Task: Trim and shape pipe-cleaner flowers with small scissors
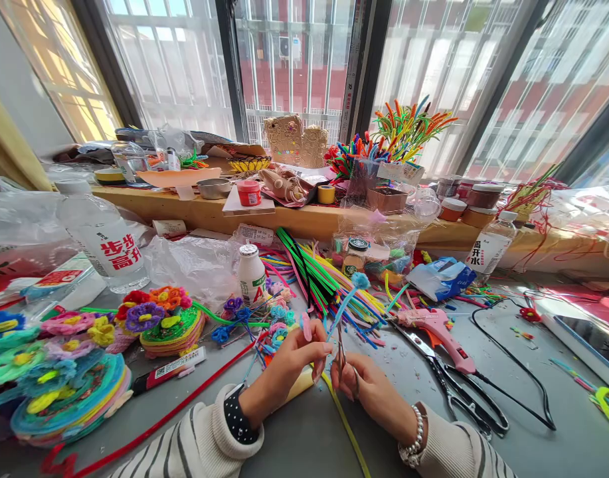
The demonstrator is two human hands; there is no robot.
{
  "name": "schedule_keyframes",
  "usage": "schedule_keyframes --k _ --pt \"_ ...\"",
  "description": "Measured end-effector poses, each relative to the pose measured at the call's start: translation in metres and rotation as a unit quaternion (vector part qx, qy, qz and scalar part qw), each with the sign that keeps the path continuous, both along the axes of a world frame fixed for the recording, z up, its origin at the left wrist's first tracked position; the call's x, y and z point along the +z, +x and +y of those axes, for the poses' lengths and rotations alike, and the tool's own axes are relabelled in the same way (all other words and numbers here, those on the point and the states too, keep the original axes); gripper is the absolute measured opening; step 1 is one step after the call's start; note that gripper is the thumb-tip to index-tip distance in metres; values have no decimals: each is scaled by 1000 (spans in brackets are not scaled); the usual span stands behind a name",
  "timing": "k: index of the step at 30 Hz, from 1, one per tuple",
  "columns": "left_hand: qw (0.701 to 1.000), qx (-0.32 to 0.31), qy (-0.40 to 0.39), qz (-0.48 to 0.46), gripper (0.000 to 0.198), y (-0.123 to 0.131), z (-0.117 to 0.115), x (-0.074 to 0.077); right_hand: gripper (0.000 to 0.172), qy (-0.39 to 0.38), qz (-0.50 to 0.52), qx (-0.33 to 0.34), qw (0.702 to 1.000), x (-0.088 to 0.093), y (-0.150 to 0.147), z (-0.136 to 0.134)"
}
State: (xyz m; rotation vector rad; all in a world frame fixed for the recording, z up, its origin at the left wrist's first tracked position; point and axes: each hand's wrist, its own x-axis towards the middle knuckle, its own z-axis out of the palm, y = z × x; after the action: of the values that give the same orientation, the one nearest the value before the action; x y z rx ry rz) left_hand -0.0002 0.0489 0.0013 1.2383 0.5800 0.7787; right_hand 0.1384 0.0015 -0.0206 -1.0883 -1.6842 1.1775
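Between the thumb and fingers of my left hand (301, 352) is a light blue pipe cleaner (345, 307), which rises to a fluffy blob at its top. My right hand (361, 382) grips small scissors (341, 348) by the handles, blades pointing up right beside the pipe cleaner. Whether the blades touch it, I cannot tell. A small pink piece (307, 326) shows at my left fingers. Below the hands a yellow pipe cleaner (348, 428) runs toward the near edge, and a long red pipe cleaner (169, 413) lies to the left.
Pipe-cleaner flowers (68, 348) on round stacked bases fill the left. A white bottle (252, 273) and a pile of loose pipe cleaners (329, 272) lie ahead. On the right are large scissors (434, 358), a pink glue gun (441, 332) with its black cord (528, 372), and a water bottle (491, 249).
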Motion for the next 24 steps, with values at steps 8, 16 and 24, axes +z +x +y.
schedule_keyframes --k 8,16,24 --pt "999 -41 -12 7 15 0 1 -3 56 24 24 58 998 8 0 -2" --pt "998 -56 -21 19 14 -1 2 -6 53 16 47 15 999 1 2 1" --pt "997 -66 -23 14 15 -2 2 -5 51 -8 20 -22 1000 -2 1 1"
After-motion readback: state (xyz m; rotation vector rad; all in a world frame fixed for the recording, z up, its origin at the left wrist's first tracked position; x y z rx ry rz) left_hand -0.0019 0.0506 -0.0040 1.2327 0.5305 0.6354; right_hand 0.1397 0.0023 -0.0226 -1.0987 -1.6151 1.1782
